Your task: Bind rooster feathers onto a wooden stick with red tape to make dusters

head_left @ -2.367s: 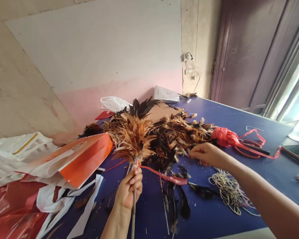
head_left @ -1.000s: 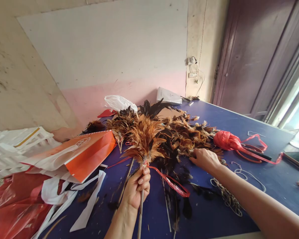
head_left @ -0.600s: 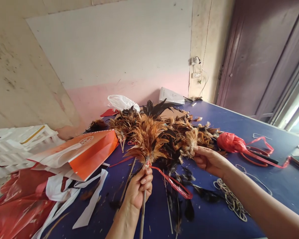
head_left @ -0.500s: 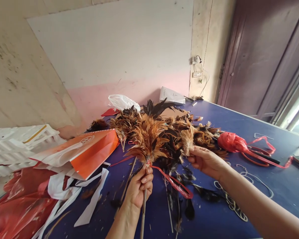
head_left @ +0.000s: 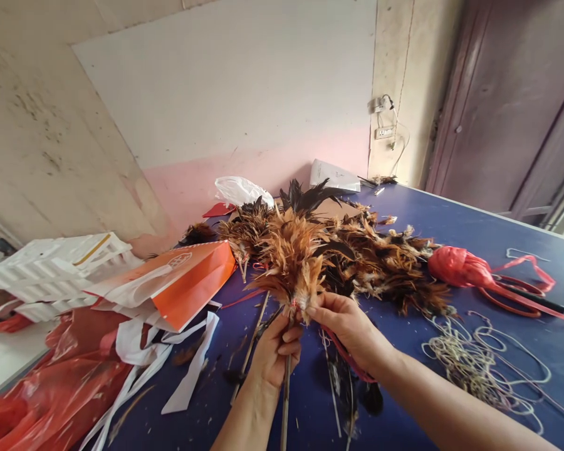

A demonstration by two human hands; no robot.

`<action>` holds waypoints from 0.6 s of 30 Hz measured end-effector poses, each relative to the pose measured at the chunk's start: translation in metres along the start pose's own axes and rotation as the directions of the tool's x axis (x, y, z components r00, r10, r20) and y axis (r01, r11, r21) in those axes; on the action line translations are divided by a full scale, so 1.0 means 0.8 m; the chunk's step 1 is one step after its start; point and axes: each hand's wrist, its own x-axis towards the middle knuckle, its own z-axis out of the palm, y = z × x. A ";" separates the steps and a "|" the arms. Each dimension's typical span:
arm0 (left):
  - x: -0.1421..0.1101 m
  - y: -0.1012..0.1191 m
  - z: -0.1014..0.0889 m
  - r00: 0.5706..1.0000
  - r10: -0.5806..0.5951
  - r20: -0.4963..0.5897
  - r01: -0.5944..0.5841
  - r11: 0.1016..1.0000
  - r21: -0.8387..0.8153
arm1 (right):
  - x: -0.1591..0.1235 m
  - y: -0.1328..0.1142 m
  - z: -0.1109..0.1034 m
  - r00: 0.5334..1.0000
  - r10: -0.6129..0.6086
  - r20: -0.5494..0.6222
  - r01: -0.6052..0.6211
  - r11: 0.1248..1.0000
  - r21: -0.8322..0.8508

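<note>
My left hand (head_left: 276,351) is wrapped around the thin stick of a feather duster (head_left: 289,247), just below its head of brown feathers. The duster stands upright over the table, and red plastic ribbon shows at the base of its feathers. Between the thumb and fingers of my right hand (head_left: 352,327) is a small tuft of light brown feathers (head_left: 311,282). That tuft lies against the right side of the duster's base. Part of the ribbon is hidden behind my right hand.
Loose brown and black feathers (head_left: 385,257) are heaped on the blue table (head_left: 474,219). To the right sit a red plastic ribbon bundle (head_left: 455,266), scissors (head_left: 512,302) and tangled string (head_left: 470,363). An orange paper bag (head_left: 195,285) and red plastic (head_left: 75,376) are at left.
My right hand has brought the feather tuft left from the pile to the duster's base. My left hand still grips the stick. The view has shifted slightly, showing more of the string.
</note>
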 end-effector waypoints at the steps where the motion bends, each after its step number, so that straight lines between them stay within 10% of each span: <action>1: 0.000 0.000 -0.001 1.000 -0.001 -0.002 0.001 1.000 -0.009 | 0.001 0.002 0.001 1.000 -0.006 -0.011 0.006 1.000 0.005; 18: -0.004 -0.003 0.004 1.000 0.005 0.015 -0.006 0.996 0.086 | 0.014 0.012 -0.008 0.998 -0.062 -0.020 0.062 0.998 0.018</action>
